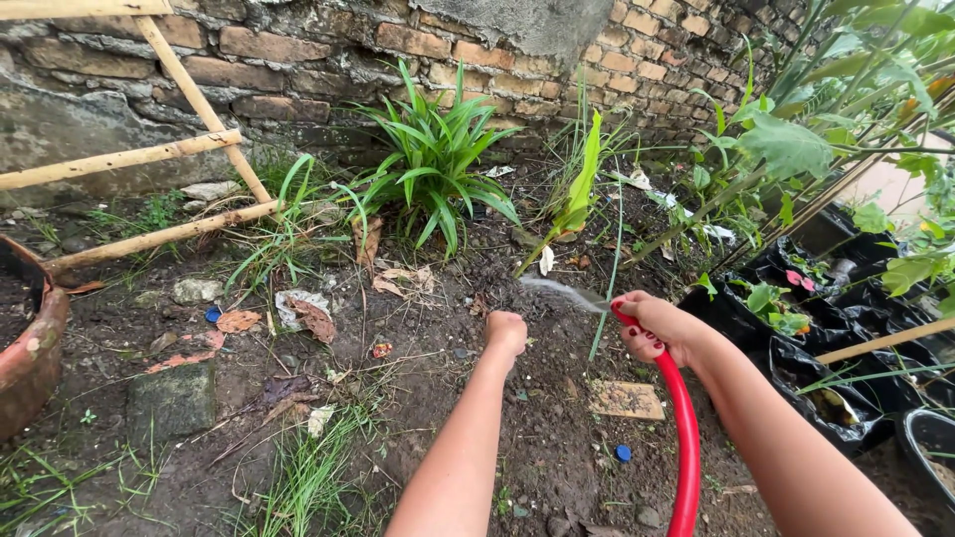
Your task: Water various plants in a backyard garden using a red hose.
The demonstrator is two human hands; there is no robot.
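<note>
My right hand (656, 326) grips the end of a red garden hose (683, 438), which runs down past my forearm to the bottom edge. A thin spray of water (559, 292) shoots left and upward from the hose end over dark soil. My left hand (505, 331) is closed into a fist, holding nothing, just left of the spray above the wet ground. A bushy green plant (434, 164) grows beyond both hands at the foot of the brick wall (418, 45), and a single tall-leaved plant (580, 189) stands right of it.
A bamboo frame (169, 149) leans on the wall at left. A clay pot (30, 348) sits at the left edge. Black plastic grow bags (826, 368) with seedlings line the right side. Dry leaves, a flat stone (171, 398) and a blue bottle cap (623, 453) lie on the soil.
</note>
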